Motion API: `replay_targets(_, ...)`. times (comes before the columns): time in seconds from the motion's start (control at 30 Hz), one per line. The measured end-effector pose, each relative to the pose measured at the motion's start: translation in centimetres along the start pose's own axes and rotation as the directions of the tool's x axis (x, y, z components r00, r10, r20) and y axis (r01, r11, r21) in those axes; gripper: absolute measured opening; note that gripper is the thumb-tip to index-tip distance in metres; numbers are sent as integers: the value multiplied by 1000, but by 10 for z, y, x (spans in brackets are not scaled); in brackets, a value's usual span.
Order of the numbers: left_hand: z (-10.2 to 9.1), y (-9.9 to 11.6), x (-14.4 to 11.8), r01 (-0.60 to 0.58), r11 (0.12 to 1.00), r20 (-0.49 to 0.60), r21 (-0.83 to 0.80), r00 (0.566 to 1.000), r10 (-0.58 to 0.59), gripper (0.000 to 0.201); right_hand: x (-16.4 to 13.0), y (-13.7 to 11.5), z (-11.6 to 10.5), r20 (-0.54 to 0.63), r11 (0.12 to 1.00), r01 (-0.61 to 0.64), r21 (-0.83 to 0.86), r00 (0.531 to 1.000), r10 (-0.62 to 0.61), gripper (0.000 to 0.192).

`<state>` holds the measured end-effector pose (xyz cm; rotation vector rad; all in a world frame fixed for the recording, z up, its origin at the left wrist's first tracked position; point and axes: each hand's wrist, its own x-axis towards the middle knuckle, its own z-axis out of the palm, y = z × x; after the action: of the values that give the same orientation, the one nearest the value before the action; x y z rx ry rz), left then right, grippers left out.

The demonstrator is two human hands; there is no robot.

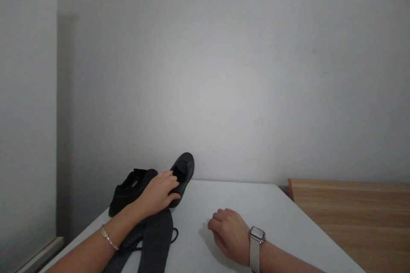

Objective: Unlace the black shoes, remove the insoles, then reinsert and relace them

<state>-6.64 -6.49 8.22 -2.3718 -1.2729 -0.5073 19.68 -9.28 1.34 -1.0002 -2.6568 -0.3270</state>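
Observation:
My left hand [162, 194] reaches across the left side of the white table [253, 204], its fingers and thumb closed on the near end of a black shoe [189, 170]. That shoe points toward the wall, and dark material shows in its opening. Just left of my hand rests another black shoe [123, 192]. Under my left wrist lies a dark grey cloth-like piece [156, 243] with a rounded end, and a thin black cord [175, 235] loops out beside it. My right hand [229, 232], wearing a watch, hovers or rests over the table with fingers curled; nothing shows in it.
A plain pale wall [224, 72] rises directly behind the table. Past the table's right edge is a wood-grain panel [349, 213]. On the far left stands a pale vertical surface [28, 94] with a ledge at its foot.

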Motion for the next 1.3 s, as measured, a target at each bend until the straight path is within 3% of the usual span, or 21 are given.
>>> replay_targets(0.07, -8, 32, 5, -49, 998, 9, -26, 999, 49, 18, 4, 1, -11, -182, 993, -72, 93, 979, 88, 22)
replay_targets(0.13, -9, 64, 8, -109, 991, 20, -80, 994, 111, 20, 9, 2, -25, -374, 975, -113, 191, 910, 179, 27)
replay_targets(0.2, -4, 95, 8, -148, 975, 22, -166, 988, 154, 19, 12, 4, -40, -473, 964, -141, 225, 850, 234, 32)
replay_targets(0.23, 1, 109, 7, -163, 964, 21, -212, 985, 171, 19, 13, 6, -46, -473, 964, -164, 208, 846, 246, 35)
replay_targets(0.3, 11, 132, 3, -175, 938, 31, -299, 981, 193, 19, 13, 11, -54, -378, 967, -227, 120, 890, 256, 43)
replay_targets(0.37, 20, 149, -1, -157, 919, 75, -362, 978, 197, 19, 10, 17, -56, -194, 962, -273, -4, 944, 267, 49)
replay_targets(0.43, 25, 160, -4, -121, 908, 136, -402, 972, 190, 20, 7, 21, -53, -18, 950, -291, -108, 956, 291, 44)
replay_targets(0.5, 26, 166, -4, -85, 902, 187, -423, 966, 178, 21, 5, 23, -48, 70, 940, -298, -165, 948, 312, 36)
replay_targets(0.63, 22, 169, -1, -16, 907, 242, -422, 962, 129, 24, 11, 19, -44, 66, 941, -280, -190, 953, 297, 16)
replay_targets(0.77, 15, 168, -3, 63, 903, 284, -424, 956, 66, 25, 25, 20, -46, 36, 949, -279, -149, 957, 287, 22)
replay_targets(0.9, 12, 166, -10, 89, 891, 302, -445, 952, 56, 24, 46, 37, -37, -11, 911, -409, 57, 912, 411, 21)
replay_targets(0.97, 15, 165, -13, 82, 881, 308, -466, 949, 74, 24, 58, 50, -27, 14, 849, -480, 220, 872, 489, 17)
replay_targets(1.07, 21, 163, -14, 60, 877, 311, -476, 945, 103, 24, 72, 66, -9, 60, 781, -530, 329, 838, 543, 14)
replay_targets(1.23, 9, 160, -11, 47, 892, 332, -449, 936, 118, 24, 75, 71, 10, 62, 729, -527, 437, 826, 560, 12)
replay_targets(1.3, 0, 154, -15, 28, 899, 319, -437, 939, 126, 34, 68, 71, 11, 33, 726, -500, 472, 833, 552, 13)
